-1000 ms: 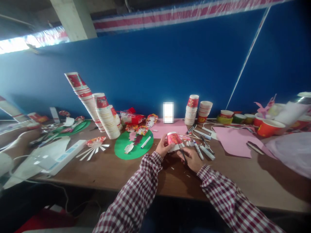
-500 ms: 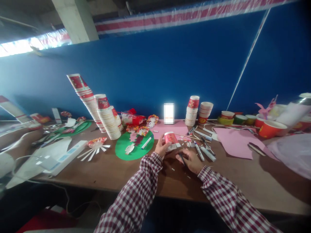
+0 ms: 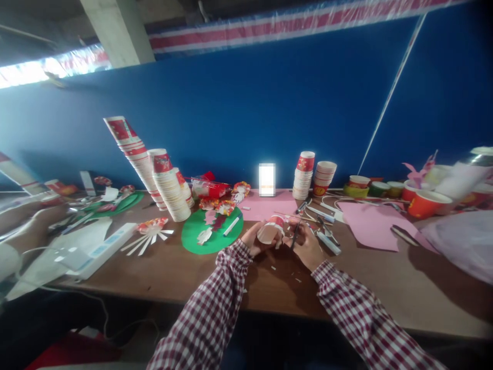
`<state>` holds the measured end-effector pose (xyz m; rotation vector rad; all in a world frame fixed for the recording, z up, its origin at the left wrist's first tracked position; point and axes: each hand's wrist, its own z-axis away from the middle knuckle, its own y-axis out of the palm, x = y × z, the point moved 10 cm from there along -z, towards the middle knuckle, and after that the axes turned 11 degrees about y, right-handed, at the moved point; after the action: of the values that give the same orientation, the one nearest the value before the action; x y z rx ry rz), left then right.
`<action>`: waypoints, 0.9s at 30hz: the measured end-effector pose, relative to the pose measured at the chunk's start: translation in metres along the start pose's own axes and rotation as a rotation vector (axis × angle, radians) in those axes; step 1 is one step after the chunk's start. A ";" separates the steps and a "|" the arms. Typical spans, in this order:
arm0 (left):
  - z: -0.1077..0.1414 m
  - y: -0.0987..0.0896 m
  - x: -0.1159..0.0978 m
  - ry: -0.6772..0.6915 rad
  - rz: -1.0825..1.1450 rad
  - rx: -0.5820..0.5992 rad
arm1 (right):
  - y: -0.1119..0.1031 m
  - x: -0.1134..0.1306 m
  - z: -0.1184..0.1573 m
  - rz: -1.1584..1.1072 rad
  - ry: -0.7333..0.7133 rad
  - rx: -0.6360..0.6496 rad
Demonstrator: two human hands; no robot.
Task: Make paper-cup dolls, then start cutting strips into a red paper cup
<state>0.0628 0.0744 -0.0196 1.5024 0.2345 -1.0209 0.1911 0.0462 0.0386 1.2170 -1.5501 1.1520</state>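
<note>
A red and white paper cup is held in my left hand just above the table, tilted so its pale round side faces me. Strips at its edge look cut. Close by on the right, the fingers of my right hand are closed around a slim dark tool, its kind unclear. The tool points upward beside the cup, and I cannot tell whether it touches. Small white paper scraps lie on the table below.
Tall stacks of paper cups stand left, with shorter stacks behind the hands. A green paper disc bears cutouts and a marker. Pink paper and loose pens lie right. A co-worker's hands are far left.
My left hand has lifted and turned the cup, bringing its pale round side toward me. My right hand has moved up closer to it, and the dark tool has swung more upright.
</note>
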 end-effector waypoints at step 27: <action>0.006 0.022 0.010 -0.026 -0.002 0.207 | -0.004 0.008 0.002 -0.055 0.031 -0.020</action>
<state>0.0803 0.0596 -0.0099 1.6745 0.1142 -1.0912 0.1939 0.0416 0.0463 1.2151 -1.4931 1.1126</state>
